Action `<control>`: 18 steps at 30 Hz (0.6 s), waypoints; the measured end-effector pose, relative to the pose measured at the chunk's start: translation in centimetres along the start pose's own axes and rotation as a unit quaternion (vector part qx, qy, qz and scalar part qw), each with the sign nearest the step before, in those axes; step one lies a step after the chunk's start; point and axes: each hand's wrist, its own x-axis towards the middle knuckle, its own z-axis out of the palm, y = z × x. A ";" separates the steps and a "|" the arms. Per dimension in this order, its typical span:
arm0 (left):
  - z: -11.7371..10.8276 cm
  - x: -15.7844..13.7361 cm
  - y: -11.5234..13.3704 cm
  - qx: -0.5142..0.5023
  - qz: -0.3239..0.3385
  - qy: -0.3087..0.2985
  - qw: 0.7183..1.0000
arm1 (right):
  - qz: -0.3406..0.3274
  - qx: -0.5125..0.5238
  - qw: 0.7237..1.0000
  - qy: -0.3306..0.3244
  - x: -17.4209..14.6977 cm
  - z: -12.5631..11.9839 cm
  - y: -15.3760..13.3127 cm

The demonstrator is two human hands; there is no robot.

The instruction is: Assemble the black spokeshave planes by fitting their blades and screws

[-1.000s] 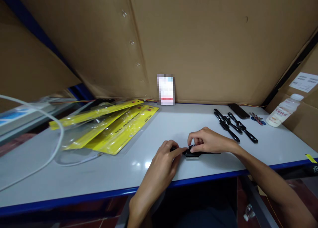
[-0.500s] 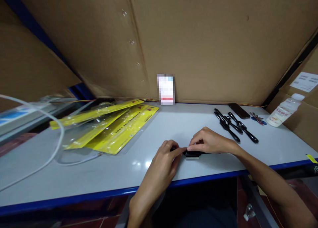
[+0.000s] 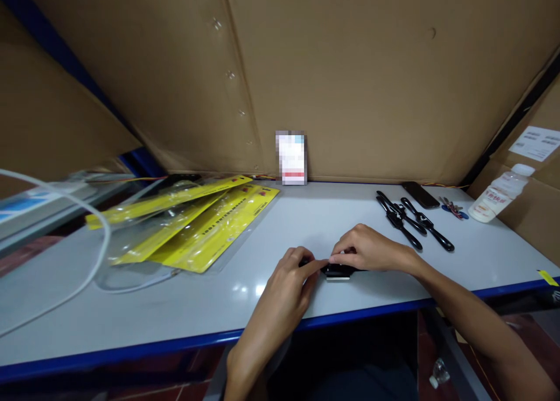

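A black spokeshave (image 3: 339,271) lies low over the near part of the table, its pale blade edge facing me. My left hand (image 3: 287,281) is closed around its left handle, with the index finger stretched onto the body. On the body's upper side, the thumb and fingertips of my right hand (image 3: 371,248) press together close to that index finger. Whatever small part they may pinch is hidden. To the right of my hands lie several more black spokeshaves, among them one near the right (image 3: 427,224).
Yellow-backed clear plastic packages (image 3: 219,229) are heaped on the left, beside a white cable (image 3: 105,243). At the cardboard wall stands a phone with a blurred screen (image 3: 291,158). A dark phone (image 3: 420,195), keys (image 3: 454,207) and a bottle (image 3: 501,194) occupy the right back.
The whole view has shifted very slightly. Both hands keep their hold, and the spokeshave's body looks tilted a touch, its blade edge showing brighter.
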 end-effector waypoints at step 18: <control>0.1 -0.1 -0.1 -0.001 -0.003 -0.005 1.000 | 0.059 -0.056 0.997 -0.006 -0.1 -0.3 -0.5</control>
